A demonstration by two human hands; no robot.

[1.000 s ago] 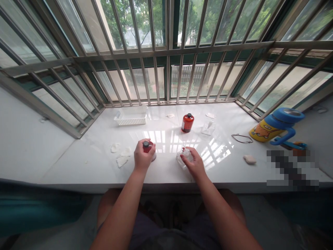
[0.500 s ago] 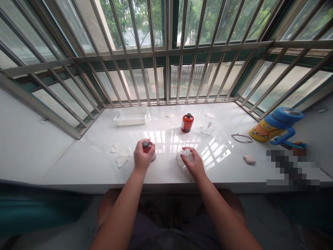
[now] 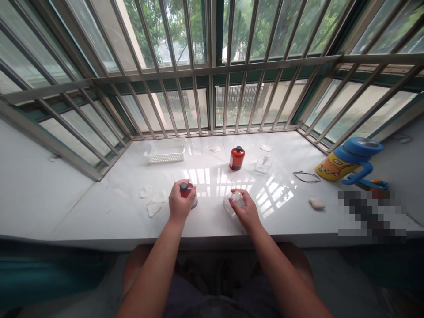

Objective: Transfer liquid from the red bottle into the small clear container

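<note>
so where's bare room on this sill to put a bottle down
Bare sill lies between the right hand and the white pebble. Another patch sits between the white basket and the left hand. It is crowded left of that hand by white scraps, and around the red bottle.

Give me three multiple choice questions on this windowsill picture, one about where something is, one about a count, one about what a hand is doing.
1. Where is the white basket?
A. far left of the sill
B. beside the blue-lidded cup
C. on the person's lap

2. How many red bottles show?
A. one
B. two
C. four

3. The left hand is
A. flat on the sill
B. raised to the bars
C. closed around a small red bottle

A: it sits near the left bars.
B: one held, the other red bottle behind.
C: fingers wrap it.
</note>
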